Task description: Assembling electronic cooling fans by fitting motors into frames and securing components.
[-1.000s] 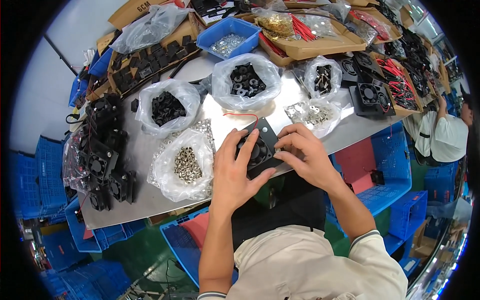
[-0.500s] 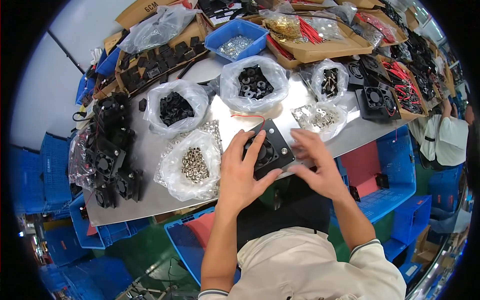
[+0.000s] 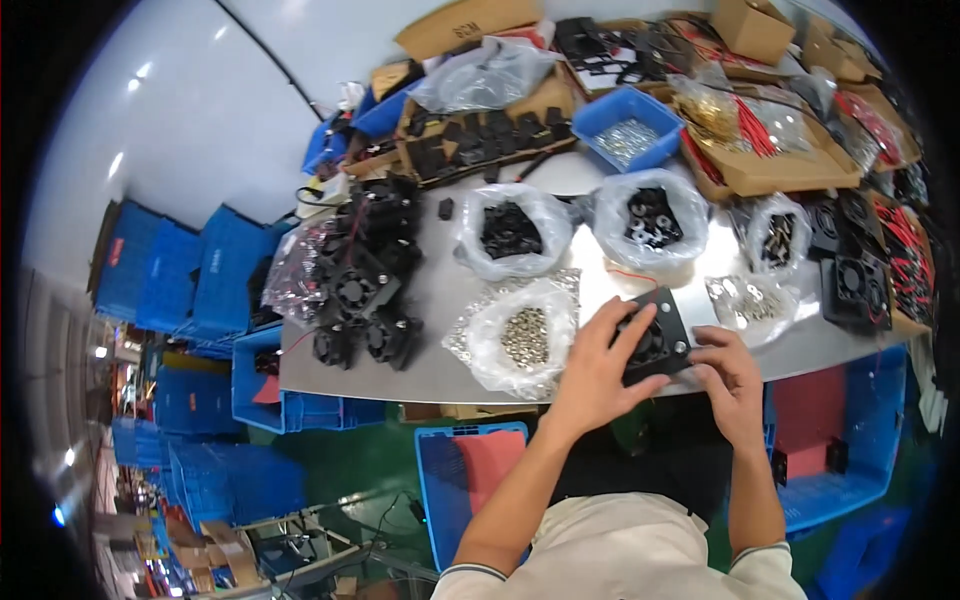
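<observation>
A black cooling fan on a dark square plate lies at the front edge of the metal table, a thin red wire rising from its far side. My left hand holds it, fingers across the fan and thumb along the near edge. At the plate's right edge is my right hand, fingers bent and thumb close to the index finger; anything between them is too small to make out. Bright round screw heads show on the plate. Left of it sits an open plastic bag of small metal fasteners.
Behind stand bags of black parts and black parts with washers, and a blue bin of metal pieces. Assembled fans are heaped at left. A bag of metal hardware lies right. Blue crates stand below the table.
The view has swung left, so the table appears farther right. My right hand has come to the plate's edge, its spread fingers now bent. My left hand stays on the cooling fan.
</observation>
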Motion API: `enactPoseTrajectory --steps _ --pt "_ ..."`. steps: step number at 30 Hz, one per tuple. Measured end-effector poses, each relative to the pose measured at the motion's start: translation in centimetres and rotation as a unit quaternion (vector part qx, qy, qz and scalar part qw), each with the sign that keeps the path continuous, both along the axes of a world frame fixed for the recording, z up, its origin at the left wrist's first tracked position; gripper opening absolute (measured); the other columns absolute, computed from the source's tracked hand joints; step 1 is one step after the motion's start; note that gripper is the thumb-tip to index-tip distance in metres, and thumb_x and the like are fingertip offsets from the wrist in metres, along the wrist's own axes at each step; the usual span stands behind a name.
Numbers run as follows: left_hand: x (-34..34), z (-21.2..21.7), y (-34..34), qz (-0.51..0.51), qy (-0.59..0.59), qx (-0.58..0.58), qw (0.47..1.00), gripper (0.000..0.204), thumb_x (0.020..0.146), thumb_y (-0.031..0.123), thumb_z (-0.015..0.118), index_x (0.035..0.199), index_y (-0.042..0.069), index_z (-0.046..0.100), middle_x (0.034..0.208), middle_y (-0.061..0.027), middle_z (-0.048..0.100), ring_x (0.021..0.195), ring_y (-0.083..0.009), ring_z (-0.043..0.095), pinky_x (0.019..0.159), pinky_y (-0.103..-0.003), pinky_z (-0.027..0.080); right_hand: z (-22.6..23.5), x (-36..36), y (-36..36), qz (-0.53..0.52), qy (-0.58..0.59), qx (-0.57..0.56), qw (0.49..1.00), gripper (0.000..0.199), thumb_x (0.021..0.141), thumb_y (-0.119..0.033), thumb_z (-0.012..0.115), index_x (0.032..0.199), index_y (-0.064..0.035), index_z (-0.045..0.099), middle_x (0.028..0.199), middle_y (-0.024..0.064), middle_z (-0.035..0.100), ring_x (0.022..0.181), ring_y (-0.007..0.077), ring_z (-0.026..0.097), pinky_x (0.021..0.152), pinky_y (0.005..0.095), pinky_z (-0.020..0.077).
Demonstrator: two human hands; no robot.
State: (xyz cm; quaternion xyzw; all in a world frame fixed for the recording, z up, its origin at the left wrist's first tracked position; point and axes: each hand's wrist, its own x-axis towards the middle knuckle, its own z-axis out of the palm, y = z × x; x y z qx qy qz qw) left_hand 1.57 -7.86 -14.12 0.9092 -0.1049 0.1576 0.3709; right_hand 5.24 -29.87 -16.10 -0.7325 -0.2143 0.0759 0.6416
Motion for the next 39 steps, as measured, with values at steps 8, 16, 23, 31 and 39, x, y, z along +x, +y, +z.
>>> enactPoseTrajectory --steps 8,16,23,31,39 --pt "-0.3 0.0 0.3 -0.002 0.016 0.014 1.0 0.084 0.066 0.031 0.085 0.139 0.009 0.049 0.135 -0.0191 0.049 0.125 -0.0383 0.047 0.104 -0.044 0.039 3.0 -0.6 2.4 -0.078 -0.029 -0.006 0.997 0.021 0.081 0.0 0.062 0.101 0.0023 0.066 0.124 0.0146 0.058 0.108 0.0224 0.058 0.093 0.0342 0.0452" --pt "0.0 3.0 -0.2 -0.031 0.074 -0.004 0.997 0.079 0.074 0.023 0.079 0.143 0.009 0.043 0.132 -0.0177 0.047 0.124 -0.0388 0.047 0.105 -0.042 0.039 -0.1 1.1 -0.7 -0.071 0.021 0.118 0.99 0.008 0.09 -0.003 0.059 0.087 0.0029 0.064 0.101 0.011 0.062 0.091 0.0161 0.058 0.081 0.028 0.045" --pt "2.1 8.4 2.2 -0.271 0.085 0.121 0.951 0.066 0.072 0.016 0.076 0.133 0.011 0.051 0.127 -0.0172 0.049 0.125 -0.0384 0.045 0.102 -0.046 0.041 -0.7 1.7 -1.3 -0.014 0.068 0.109 0.992 0.011 0.091 -0.004 0.059 0.084 0.002 0.063 0.095 0.0104 0.06 0.079 0.0129 0.056 0.074 0.025 0.0443" --pt "3.8 16.1 24.6 0.259 0.022 -0.071 0.963 0.055 0.076 0.014 0.076 0.127 0.004 0.059 0.121 -0.0118 0.063 0.109 -0.0224 0.06 0.094 -0.033 0.047 -0.3 1.9 -1.6 -0.017 0.111 0.136 0.984 0.009 0.088 -0.001 0.059 0.082 0.0034 0.064 0.091 0.0136 0.065 0.082 0.0183 0.061 0.076 0.0284 0.0482" --pt "0.6 7.5 44.0 0.363 0.051 0.134 0.921 0.047 0.088 0.023 0.067 0.126 -0.004 0.057 0.124 -0.0208 0.061 0.118 -0.0297 0.057 0.102 -0.037 0.042 0.5 2.6 -2.1 0.074 0.194 0.085 0.975 0.014 0.094 -0.01 0.062 0.095 0.002 0.069 0.091 0.007 0.068 0.085 0.0127 0.062 0.076 0.0279 0.05"
